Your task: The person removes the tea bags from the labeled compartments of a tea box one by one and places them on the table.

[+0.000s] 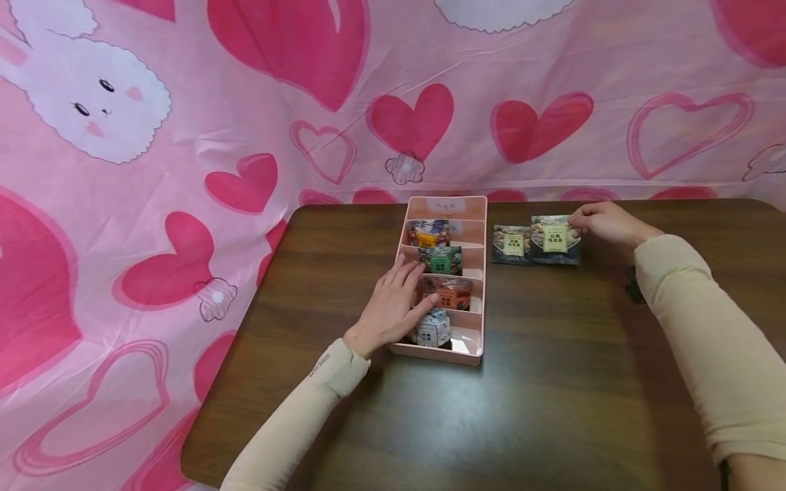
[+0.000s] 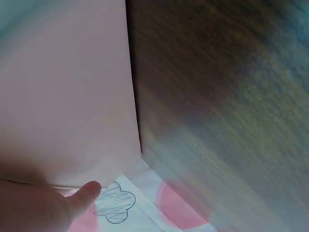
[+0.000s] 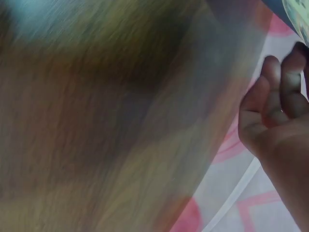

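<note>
So the dark tea packet (image 1: 555, 240) is being pinched at its upper right corner between the thumb and fingers of the right hand (image 1: 608, 221), probably because most of its printed front is left uncovered that way. It's held right beside a matching packet (image 1: 512, 245) on the wooden table (image 1: 552, 382), to the right of the pink box (image 1: 436, 354). Whether it's lifted or just touching the tabletop can't be told, tbh.

The left hand (image 1: 393, 303) is laid over the left side of the box with its fingers loosely stretched out, nothing gripped. My guess would be that the box is steadied like that.

As for the box, it's split by dividers into a column of compartments. The farthest one is marked with a pale label (image 1: 448, 205), too blurry to be read. Coming nearer, one packet face can be seen per slot: yellow-label packet (image 1: 428, 233), green-label packet (image 1: 443, 261), reddish packet (image 1: 447, 293), then a white packet (image 1: 433, 329) up front, partly covered by the left hand
</note>
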`<state>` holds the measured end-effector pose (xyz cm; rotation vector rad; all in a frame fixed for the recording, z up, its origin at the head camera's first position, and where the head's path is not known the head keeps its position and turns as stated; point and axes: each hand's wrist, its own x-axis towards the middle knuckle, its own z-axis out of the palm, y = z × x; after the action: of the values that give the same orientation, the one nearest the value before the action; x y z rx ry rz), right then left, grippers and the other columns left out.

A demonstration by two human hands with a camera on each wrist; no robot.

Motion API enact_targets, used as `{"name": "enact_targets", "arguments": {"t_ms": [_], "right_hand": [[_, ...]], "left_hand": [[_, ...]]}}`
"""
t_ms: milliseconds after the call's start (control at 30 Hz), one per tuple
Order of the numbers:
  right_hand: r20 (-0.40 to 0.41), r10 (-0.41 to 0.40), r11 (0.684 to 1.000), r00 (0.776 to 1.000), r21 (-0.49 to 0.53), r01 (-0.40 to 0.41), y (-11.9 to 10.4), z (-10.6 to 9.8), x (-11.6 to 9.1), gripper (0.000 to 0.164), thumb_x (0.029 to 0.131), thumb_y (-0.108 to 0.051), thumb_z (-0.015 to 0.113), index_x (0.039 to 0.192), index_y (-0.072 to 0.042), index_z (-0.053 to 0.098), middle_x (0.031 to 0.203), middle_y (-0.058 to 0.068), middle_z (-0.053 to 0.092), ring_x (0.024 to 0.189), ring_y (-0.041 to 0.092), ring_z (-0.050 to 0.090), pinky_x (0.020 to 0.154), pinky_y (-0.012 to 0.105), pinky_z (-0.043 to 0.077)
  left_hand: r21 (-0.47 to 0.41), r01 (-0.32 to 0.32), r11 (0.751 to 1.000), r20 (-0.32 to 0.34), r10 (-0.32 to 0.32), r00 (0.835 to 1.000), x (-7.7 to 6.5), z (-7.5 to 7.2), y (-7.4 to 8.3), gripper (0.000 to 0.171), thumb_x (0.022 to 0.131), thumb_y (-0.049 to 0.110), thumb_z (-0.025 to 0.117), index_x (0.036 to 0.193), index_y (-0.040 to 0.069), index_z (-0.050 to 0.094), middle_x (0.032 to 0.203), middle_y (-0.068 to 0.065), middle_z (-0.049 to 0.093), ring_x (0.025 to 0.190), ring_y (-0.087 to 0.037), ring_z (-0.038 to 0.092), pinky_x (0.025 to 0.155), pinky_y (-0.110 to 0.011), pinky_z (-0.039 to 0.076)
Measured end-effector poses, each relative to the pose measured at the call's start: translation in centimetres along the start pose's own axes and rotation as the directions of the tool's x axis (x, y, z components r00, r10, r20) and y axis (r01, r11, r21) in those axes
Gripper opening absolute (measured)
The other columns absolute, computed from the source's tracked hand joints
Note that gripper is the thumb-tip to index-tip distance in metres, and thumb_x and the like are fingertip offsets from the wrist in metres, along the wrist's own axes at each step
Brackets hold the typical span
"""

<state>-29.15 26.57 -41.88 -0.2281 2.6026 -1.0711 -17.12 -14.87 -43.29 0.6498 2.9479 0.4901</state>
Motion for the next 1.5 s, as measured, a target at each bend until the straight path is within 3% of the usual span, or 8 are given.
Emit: {"name": "enact_targets", "arguments": {"t_ms": [133,333,667,1033,1500], "right_hand": [[0.028,0.034,0.999,0.999,-0.022,-0.033,0.7,-0.3,-0.1,0.040,0.102,-0.030,0.045,0.106,0.008,0.058,0.080,-0.001,0.055,0.082,0.014,0.050,0.073,0.026,0.040],[0.004,0.024,0.997,1.000,-0.075,-0.023,1.4,-0.6,-0.2,0.037,0.100,-0.024,0.047,0.103,0.010,0.059,0.081,0.002,0.059,0.077,0.009,0.047,0.069,0.023,0.038],[0.027,0.006,0.968,1.000,-0.251,0.001,2.3,-0.3,-0.4,0.036,0.101,-0.025,0.043,0.096,0.006,0.061,0.082,0.013,0.066,0.079,0.022,0.053,0.071,0.033,0.040],[-0.030,0.044,0.954,0.999,-0.295,-0.051,2.3,0.0,-0.2,0.035,0.097,-0.028,0.048,0.089,0.002,0.064,0.081,0.012,0.066,0.080,0.028,0.055,0.068,0.033,0.040],[-0.074,0.116,0.929,0.991,-0.345,-0.134,2.6,0.1,-0.2,0.040,0.092,-0.031,0.051,0.103,0.007,0.058,0.090,0.022,0.062,0.082,0.037,0.052,0.064,0.041,0.043]], "left_hand": [[0.001,0.001,1.000,0.003,-0.001,1.000,0.0,-0.1,0.0,0.077,0.094,0.066,0.032,0.150,0.013,0.033,0.157,-0.006,0.032,0.152,-0.024,0.009,0.118,-0.052,0.021],[0.000,0.001,1.000,0.003,-0.001,1.000,-0.1,-0.1,0.0,0.076,0.094,0.065,0.033,0.150,0.013,0.033,0.157,-0.006,0.032,0.152,-0.024,0.009,0.118,-0.052,0.022],[-0.011,0.001,1.000,0.000,-0.001,1.000,0.0,0.1,-0.2,0.078,0.094,0.067,0.033,0.150,0.013,0.033,0.157,-0.005,0.032,0.152,-0.022,0.007,0.119,-0.052,0.020],[-0.002,0.001,1.000,-0.007,-0.001,1.000,0.1,0.1,-0.2,0.078,0.094,0.067,0.032,0.150,0.013,0.033,0.157,-0.004,0.032,0.152,-0.022,0.007,0.119,-0.052,0.021],[0.017,-0.005,1.000,-0.013,0.006,1.000,0.1,0.1,-0.2,0.075,0.095,0.064,0.033,0.149,0.012,0.035,0.156,-0.005,0.034,0.152,-0.022,0.007,0.118,-0.051,0.022]]}}
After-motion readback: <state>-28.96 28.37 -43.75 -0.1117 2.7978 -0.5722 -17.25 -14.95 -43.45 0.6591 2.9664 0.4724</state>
